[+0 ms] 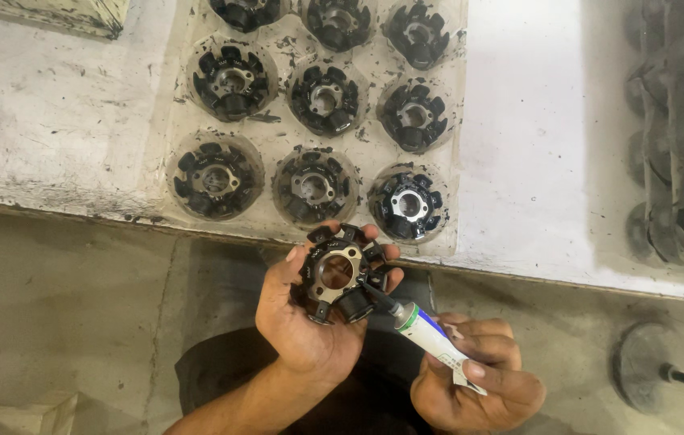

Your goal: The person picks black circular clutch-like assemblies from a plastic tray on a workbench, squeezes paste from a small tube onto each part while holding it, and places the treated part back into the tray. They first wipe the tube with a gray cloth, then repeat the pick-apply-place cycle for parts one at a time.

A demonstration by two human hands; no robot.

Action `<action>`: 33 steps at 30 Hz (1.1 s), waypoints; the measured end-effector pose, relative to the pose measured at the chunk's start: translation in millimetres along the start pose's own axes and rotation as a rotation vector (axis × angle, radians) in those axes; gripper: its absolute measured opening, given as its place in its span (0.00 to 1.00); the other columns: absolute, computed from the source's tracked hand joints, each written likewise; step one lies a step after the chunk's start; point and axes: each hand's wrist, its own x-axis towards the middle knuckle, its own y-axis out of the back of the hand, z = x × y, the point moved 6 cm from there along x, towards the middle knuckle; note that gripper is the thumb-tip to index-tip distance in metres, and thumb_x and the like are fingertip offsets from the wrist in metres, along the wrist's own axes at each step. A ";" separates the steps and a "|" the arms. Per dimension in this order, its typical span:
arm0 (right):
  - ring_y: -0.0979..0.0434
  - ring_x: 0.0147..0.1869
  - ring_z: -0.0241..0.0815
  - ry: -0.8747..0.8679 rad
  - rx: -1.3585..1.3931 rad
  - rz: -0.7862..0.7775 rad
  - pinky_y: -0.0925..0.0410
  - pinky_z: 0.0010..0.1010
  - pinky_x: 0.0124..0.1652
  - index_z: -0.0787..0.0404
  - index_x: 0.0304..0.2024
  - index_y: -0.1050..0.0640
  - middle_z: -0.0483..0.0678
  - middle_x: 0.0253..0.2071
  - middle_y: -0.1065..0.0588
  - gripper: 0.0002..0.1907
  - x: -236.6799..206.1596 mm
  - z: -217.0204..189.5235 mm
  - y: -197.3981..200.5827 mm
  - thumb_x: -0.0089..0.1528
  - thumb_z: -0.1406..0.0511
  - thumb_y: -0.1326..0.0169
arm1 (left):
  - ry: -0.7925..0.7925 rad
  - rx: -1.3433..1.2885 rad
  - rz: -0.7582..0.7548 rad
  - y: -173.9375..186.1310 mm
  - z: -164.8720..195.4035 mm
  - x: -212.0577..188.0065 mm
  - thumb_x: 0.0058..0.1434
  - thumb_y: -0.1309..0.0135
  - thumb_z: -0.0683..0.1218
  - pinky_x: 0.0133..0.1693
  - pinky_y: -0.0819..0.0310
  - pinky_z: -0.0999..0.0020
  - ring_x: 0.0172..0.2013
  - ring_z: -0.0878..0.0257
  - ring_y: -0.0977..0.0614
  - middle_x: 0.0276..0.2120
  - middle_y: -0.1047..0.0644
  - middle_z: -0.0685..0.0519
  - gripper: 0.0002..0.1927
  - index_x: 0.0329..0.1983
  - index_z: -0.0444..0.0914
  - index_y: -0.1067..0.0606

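Observation:
My left hand cradles a black star-shaped stator core with a metal centre ring, held just below the table's edge. My right hand grips a small white tube with green and blue bands. The tube's dark nozzle touches the lower right side of the core. Both hands are over my lap.
A clear plastic tray on the white worktable holds several similar black cores in round pockets. More stacked dark parts lie at the right edge. A round metal disc on a rod sits low on the right.

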 end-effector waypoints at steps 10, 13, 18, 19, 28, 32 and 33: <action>0.23 0.40 0.43 -0.007 -0.021 -0.105 0.18 0.38 0.40 0.56 0.48 0.40 0.51 0.37 0.29 0.27 1.8 -0.2 2.7 0.57 0.77 0.38 | 0.063 -0.053 0.053 4.7 -4.3 2.2 0.64 0.53 0.58 0.51 0.22 0.47 0.52 0.40 0.20 0.51 0.23 0.37 0.24 0.53 0.37 0.27; 0.23 0.40 0.44 -0.016 -0.026 -0.095 0.18 0.39 0.40 0.56 0.48 0.39 0.52 0.36 0.28 0.27 4.0 -0.6 4.7 0.56 0.77 0.39 | 0.080 -0.061 0.054 4.7 -5.3 2.8 0.64 0.53 0.58 0.51 0.22 0.47 0.51 0.40 0.20 0.51 0.23 0.38 0.24 0.52 0.37 0.27; 0.22 0.42 0.45 -0.035 -0.047 -0.154 0.18 0.42 0.42 0.57 0.49 0.38 0.52 0.37 0.27 0.26 8.5 2.1 6.2 0.57 0.76 0.38 | 0.036 0.016 0.098 -1.3 0.4 12.0 0.63 0.55 0.61 0.50 0.21 0.47 0.50 0.40 0.20 0.49 0.22 0.38 0.26 0.52 0.37 0.27; 0.21 0.42 0.44 -0.035 -0.050 -0.133 0.18 0.41 0.42 0.57 0.50 0.38 0.51 0.37 0.27 0.26 8.9 5.6 7.4 0.58 0.75 0.37 | 0.031 0.032 0.070 -4.9 2.9 16.7 0.63 0.57 0.62 0.49 0.21 0.46 0.49 0.39 0.19 0.49 0.22 0.38 0.27 0.51 0.36 0.27; 0.27 0.49 0.37 -0.261 0.374 0.235 0.29 0.28 0.57 0.63 0.52 0.33 0.51 0.46 0.28 0.14 31.6 121.2 34.2 0.72 0.77 0.42 | -0.111 0.474 -0.234 -42.7 26.7 187.7 0.69 0.56 0.57 0.42 0.18 0.46 0.40 0.44 0.16 0.40 0.22 0.42 0.20 0.47 0.37 0.28; 0.26 0.49 0.38 -0.268 0.177 0.347 0.30 0.27 0.52 0.63 0.55 0.34 0.53 0.48 0.28 0.16 28.4 149.7 24.4 0.69 0.78 0.45 | -0.276 0.616 -0.246 -68.5 26.2 326.9 0.68 0.51 0.53 0.37 0.22 0.43 0.36 0.48 0.19 0.37 0.23 0.46 0.16 0.46 0.34 0.26; 0.25 0.49 0.38 -0.253 0.166 0.364 0.29 0.27 0.50 0.62 0.55 0.34 0.53 0.48 0.28 0.16 26.4 150.9 20.6 0.69 0.78 0.46 | -0.453 0.789 -0.219 -76.6 31.3 355.5 0.69 0.52 0.54 0.44 0.25 0.48 0.40 0.52 0.21 0.41 0.22 0.48 0.19 0.48 0.33 0.25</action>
